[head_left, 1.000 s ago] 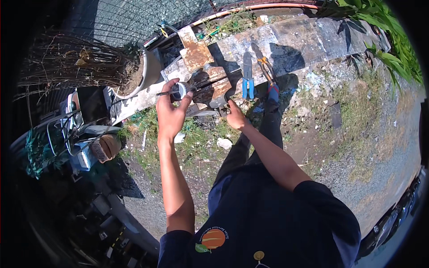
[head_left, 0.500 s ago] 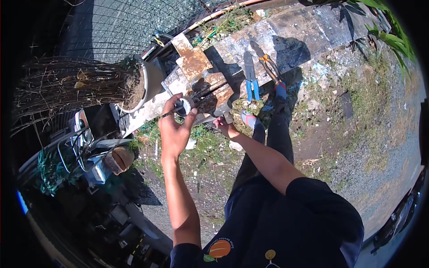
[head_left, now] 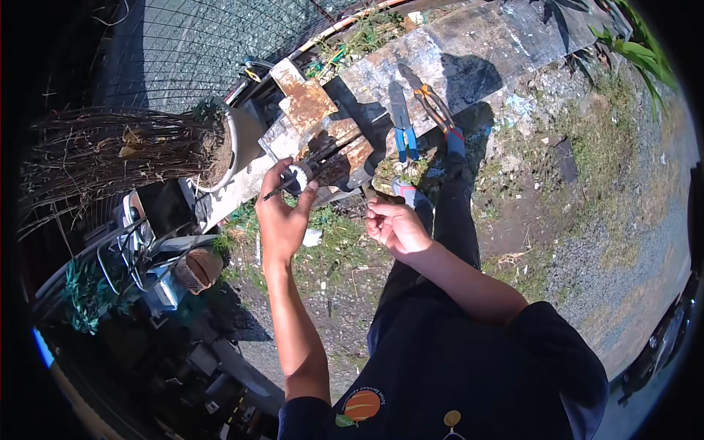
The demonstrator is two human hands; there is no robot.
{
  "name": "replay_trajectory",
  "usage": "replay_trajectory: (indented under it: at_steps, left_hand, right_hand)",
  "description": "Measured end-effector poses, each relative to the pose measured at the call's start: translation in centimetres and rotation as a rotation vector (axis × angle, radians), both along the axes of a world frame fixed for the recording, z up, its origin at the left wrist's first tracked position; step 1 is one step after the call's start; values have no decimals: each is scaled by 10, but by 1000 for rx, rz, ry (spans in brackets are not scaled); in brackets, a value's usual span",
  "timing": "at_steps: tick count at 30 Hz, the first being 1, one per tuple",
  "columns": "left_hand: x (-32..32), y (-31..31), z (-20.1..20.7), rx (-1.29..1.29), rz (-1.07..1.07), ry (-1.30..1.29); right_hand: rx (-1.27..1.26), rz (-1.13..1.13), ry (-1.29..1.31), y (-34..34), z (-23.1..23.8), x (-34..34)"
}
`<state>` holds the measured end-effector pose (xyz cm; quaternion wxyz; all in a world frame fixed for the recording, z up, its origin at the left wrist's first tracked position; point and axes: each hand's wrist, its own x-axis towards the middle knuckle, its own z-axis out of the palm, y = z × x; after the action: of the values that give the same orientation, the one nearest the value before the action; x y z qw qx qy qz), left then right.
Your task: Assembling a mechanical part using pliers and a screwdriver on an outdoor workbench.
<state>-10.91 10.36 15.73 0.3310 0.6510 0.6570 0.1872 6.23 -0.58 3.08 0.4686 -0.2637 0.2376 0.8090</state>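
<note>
A rusty bench vise (head_left: 330, 150) is fixed on the plank bench, with its flat rusty plate toward the far side. My left hand (head_left: 284, 220) is beside the vise's left side, thumb and fingers closed round a white-rimmed ring (head_left: 301, 177) with a dark inside. A thin dark strip sticks out at its fingers; what it belongs to is unclear. At the vise's near end, the curled fingers of my right hand (head_left: 400, 229) meet the dark bar of the vise handle (head_left: 380, 196). My fingers partly hide the grip.
Blue-handled pliers (head_left: 400, 121) and orange-and-black pliers (head_left: 431, 103) lie on the worn bench (head_left: 506, 44), right of the vise. A pale pot (head_left: 246, 143) of dry stems stands to the left, near a wicker basket (head_left: 198, 270). Wire fencing (head_left: 213, 51) runs behind.
My right hand has come back toward me and turned at the vise's near end, showing more of the palm side. My left hand keeps hold of the ring, almost in place.
</note>
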Motion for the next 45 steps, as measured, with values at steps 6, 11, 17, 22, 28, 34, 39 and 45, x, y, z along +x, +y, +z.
replay_trajectory:
  at_steps: [6,11,17,22,28,34,39,45]
  left_hand:
    - [10,4,8,-31,14,-15]
    - [4,5,3,-34,7,-8]
    - [3,4,2,-4,12,-16]
    - [4,5,0,0,14,-9]
    - [6,5,1,-22,31,-28]
    - [6,4,-1,-13,35,-19]
    - [9,0,3,21,41,9]
    - [23,6,9,-6,3,85]
  right_hand:
    - [204,14,-702,-6,2,-13]
    - [450,234,-1631,-20,-46,33]
    - [919,678,-2506,-17,-76,76]
    - [822,861,-2420,-26,-146,63]
    - [638,691,-2269,-27,-172,25]
    - [573,590,-2104,-30,-190,2]
    - [598,825,-1548,-32,-206,-2]
    - [651,814,-1499,-39,-248,-11]
